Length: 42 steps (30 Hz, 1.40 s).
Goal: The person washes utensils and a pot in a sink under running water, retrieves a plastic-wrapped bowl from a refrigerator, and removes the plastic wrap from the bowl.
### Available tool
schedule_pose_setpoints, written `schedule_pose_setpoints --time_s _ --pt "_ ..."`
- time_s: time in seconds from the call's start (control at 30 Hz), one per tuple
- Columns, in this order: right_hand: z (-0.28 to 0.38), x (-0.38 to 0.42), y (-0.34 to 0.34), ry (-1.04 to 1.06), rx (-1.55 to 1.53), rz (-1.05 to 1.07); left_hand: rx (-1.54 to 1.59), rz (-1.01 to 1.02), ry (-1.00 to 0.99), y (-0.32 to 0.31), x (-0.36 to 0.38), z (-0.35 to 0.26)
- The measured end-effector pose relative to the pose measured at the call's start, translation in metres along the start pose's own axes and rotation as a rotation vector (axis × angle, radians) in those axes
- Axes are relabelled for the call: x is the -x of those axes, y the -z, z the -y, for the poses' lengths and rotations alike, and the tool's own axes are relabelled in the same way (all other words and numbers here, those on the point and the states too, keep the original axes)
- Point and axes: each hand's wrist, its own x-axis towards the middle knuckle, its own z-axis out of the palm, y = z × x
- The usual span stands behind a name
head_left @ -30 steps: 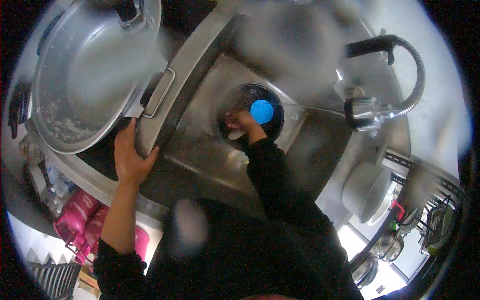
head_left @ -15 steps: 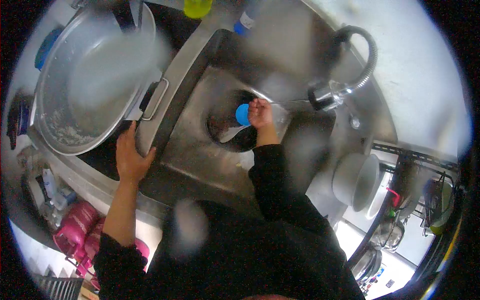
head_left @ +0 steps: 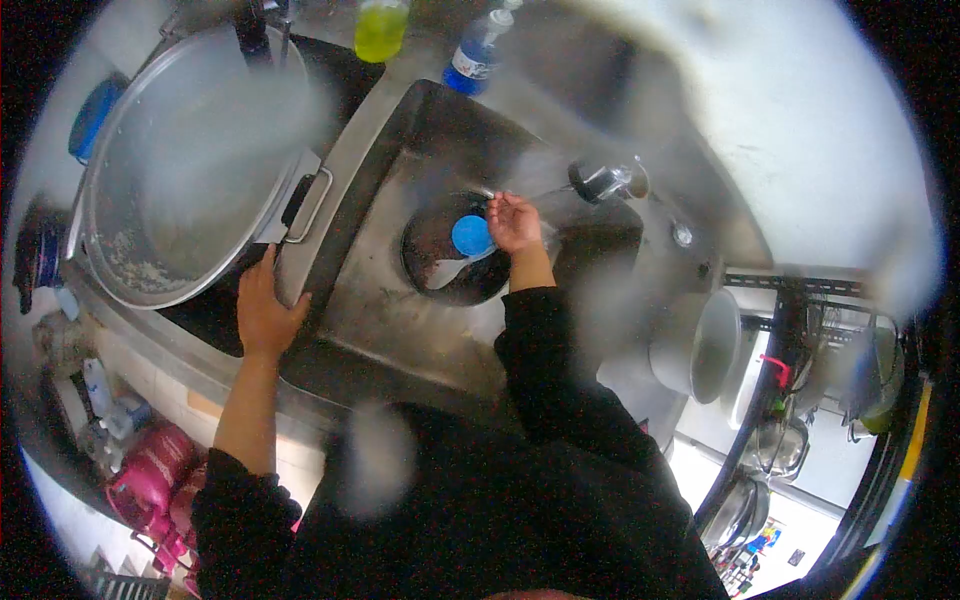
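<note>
My left hand (head_left: 265, 312) rests flat on the steel rim of the sink (head_left: 340, 210), beside the handle of a large metal pot (head_left: 180, 160). My right hand (head_left: 515, 220) is raised over the basin under a thin stream of water from the faucet head (head_left: 600, 182); its fingers are curled and whether it holds anything is unclear. Just left of it a blue round stopper (head_left: 471, 236) sits in the dark drain well (head_left: 445, 255), with a pale utensil lying across the well.
A yellow-green bottle (head_left: 380, 28) and a blue bottle (head_left: 478, 50) stand behind the basin. A grey bowl (head_left: 695, 345) lies on its side at the right, next to a dish rack (head_left: 830, 370). Pink containers (head_left: 155, 470) sit low on the left. Smears blur the lens.
My right hand has lifted out of the drain well and moved up to the water stream. My left hand stays on the sink rim. The view has tilted, bringing the bottles in.
</note>
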Motion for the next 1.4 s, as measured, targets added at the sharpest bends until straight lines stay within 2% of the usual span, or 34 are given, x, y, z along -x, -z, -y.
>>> schedule_pose_setpoints --time_s 0.07,0.17,0.27,0.37,0.47,0.67,0.77,0.87,0.97,1.17,1.4 --pt "0.0 0.007 -0.008 0.032 0.018 -0.074 -0.008 0.012 0.016 0.0 0.001 0.0" --pt "0.002 0.018 -0.016 0.017 0.048 0.041 0.003 0.033 0.039 0.001 0.0 0.0" --pt "0.005 0.024 -0.02 0.034 0.158 -0.011 0.009 0.04 0.045 0.0 0.001 0.001" --pt "0.007 0.031 -0.024 0.013 0.146 0.052 0.001 0.047 0.046 0.002 0.001 -0.001" --pt "0.007 0.034 -0.027 0.049 0.146 -0.045 -0.005 0.03 0.03 0.001 0.002 0.0" --pt "0.011 0.046 -0.036 0.068 0.137 -0.112 0.015 0.039 0.047 0.002 0.003 -0.002" --pt "0.012 0.051 -0.039 0.052 0.106 -0.021 0.011 0.039 0.053 0.003 0.004 -0.003" --pt "0.013 0.053 -0.042 0.076 0.12 -0.095 -0.013 0.024 0.044 0.002 0.005 -0.003" --pt "0.015 0.055 -0.042 0.06 0.124 -0.024 -0.031 0.016 0.034 -0.001 0.004 0.001" --pt "0.015 0.058 -0.045 0.076 0.135 -0.072 -0.016 0.028 0.05 -0.001 0.004 0.0" --pt "0.015 0.058 -0.043 0.064 0.106 0.007 -0.035 0.043 0.083 0.004 0.004 -0.005"
